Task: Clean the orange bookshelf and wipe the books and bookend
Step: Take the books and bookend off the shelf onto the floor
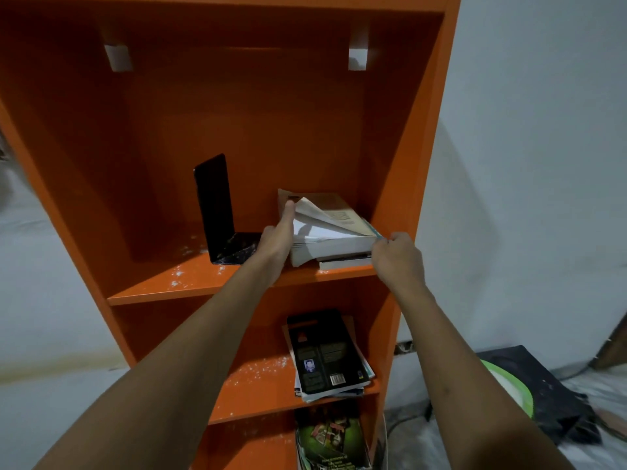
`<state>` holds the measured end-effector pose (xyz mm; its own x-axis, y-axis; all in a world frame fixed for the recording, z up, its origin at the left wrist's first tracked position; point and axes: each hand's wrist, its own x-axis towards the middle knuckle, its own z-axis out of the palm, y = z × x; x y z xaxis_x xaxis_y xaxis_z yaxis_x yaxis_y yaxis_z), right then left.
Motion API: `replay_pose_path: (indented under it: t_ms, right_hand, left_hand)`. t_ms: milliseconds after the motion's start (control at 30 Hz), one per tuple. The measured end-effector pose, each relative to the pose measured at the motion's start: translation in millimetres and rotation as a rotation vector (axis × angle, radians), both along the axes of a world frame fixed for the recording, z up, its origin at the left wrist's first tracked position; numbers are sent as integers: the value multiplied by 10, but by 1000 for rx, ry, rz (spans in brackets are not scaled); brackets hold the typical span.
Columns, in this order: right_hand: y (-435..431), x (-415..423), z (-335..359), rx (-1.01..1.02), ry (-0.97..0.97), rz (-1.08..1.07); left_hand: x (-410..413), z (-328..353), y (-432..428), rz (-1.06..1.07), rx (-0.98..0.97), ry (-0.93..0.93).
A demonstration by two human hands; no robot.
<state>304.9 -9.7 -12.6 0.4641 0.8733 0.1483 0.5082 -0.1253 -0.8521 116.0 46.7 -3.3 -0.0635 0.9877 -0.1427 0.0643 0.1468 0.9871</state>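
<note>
The thick paperback (336,244) lies flat at the right end of the orange bookshelf's (400,147) top shelf, on a thinner book (342,262) and close to the right side panel. Its cover (339,212) is curled up and back, baring the white first pages.

The left hand (276,239) is laid against the book's left edge with straight fingers reaching under the lifted cover, so that grip is open and only steadies. The right hand (395,257) is curled at the near right corner and seems to pinch the cover's teal edge there. Whether it also holds a cloth cannot be told.

The book looks heavy for a paperback, with a floppy block of pages and a soft cover that creases easily. It is probably best lifted by the whole block from both sides, not by the cover.

A black bookend (215,205) stands upright just left of the left hand, its foot touching or nearly touching the wrist, and could be knocked over. White dust (178,276) speckles the shelf board in front of it.

The middle shelf holds another flat stack topped by a black-covered book (325,354), and magazines (330,435) sit on the shelf below. On the floor to the right is a green-rimmed dish (512,385).
</note>
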Motion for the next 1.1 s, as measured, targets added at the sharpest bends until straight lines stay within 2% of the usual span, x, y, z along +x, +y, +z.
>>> replay_pose_path:
  t_ms: [133,233,267,400,467,900,967,1033,1100]
  right_hand:
    - [50,48,-92,-25,19,83]
    - [93,39,-48,-60,32,77]
    - [99,28,-14,-94,18,70]
    - [148,-65,-15,-145,-34,60]
    - [152,-101,-85,-105,-14,68]
    - [-143,-76,-345,82,182,37]
    - [-209,-57,-361,59,99,25]
    - [-343,-74,-350,88,-122,-39]
    - [-495,-132,-338,285,-405,-97]
  left_hand:
    - [10,65,9,-11,-8,-83]
    - [-17,144,-10,-78,2,-222]
    - [-9,179,-34,-80,-16,-203]
    - [106,171,-58,66,-88,133]
    - [160,177,-69,81,-98,185]
    - [236,245,-456,-20,-92,159]
    - [210,256,-553,-43,-101,121]
    - [143,263,-615,-68,-107,53]
    - [44,250,-684,-15,-65,31]
